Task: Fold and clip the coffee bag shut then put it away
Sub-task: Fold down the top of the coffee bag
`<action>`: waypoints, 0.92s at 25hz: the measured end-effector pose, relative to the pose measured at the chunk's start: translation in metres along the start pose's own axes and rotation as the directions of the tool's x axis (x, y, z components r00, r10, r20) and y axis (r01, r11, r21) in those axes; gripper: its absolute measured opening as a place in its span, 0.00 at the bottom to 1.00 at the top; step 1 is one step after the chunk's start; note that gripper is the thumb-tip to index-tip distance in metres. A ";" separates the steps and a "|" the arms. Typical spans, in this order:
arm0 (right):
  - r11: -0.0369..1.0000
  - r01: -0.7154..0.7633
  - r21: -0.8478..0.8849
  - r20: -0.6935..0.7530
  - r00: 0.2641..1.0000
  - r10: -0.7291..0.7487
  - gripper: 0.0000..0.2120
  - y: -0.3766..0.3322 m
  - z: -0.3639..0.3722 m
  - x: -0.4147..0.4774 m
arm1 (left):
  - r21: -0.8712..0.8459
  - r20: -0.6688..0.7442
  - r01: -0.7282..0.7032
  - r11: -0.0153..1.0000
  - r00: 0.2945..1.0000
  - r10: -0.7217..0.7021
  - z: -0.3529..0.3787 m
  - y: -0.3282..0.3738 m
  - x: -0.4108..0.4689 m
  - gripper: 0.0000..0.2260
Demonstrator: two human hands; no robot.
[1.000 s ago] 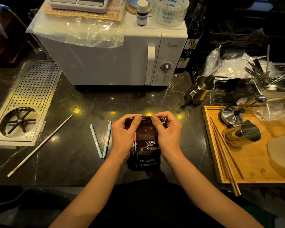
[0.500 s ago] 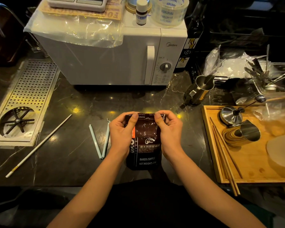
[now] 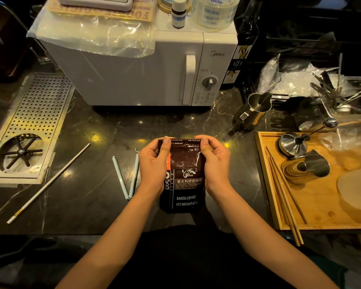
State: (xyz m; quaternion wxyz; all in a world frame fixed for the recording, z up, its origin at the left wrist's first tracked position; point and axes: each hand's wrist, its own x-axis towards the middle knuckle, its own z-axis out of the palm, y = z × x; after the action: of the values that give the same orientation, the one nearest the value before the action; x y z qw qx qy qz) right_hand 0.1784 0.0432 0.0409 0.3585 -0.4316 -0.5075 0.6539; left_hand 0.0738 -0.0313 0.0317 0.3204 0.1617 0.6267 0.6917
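Note:
A dark brown coffee bag (image 3: 183,180) with white print stands upright on the black marble counter near its front edge. My left hand (image 3: 154,167) grips the bag's left side, thumb pressed on the top left corner. My right hand (image 3: 215,163) holds the right side, thumb on the top right corner. The top edge of the bag is flattened between my thumbs and fingers. A pale green bag clip (image 3: 126,178) lies open in a V on the counter just left of my left hand.
A white microwave (image 3: 138,76) stands behind the bag. A perforated metal drip tray (image 3: 35,113) is at left, with a long white rod (image 3: 48,182) beside it. A wooden tray (image 3: 313,213) with chopsticks and metal cups is at right; a steel pitcher (image 3: 252,111) stands behind it.
The folded-over top of the bag has come up and now stands flatter and taller. My thumbs moved from the middle of the top out to its corners.

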 end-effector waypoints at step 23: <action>0.857 0.363 -0.364 0.289 0.919 -0.267 0.03 -0.021 -0.010 -0.006 | 0.338 0.189 -0.261 0.904 0.960 0.206 -0.016 0.027 -0.008 0.06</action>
State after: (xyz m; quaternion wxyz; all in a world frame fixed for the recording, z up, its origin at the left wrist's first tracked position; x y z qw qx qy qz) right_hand 0.1904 0.0463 0.0610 0.3018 -0.3297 -0.7353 0.5095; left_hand 0.0636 -0.0486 0.0567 0.2457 0.3428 0.6931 0.5846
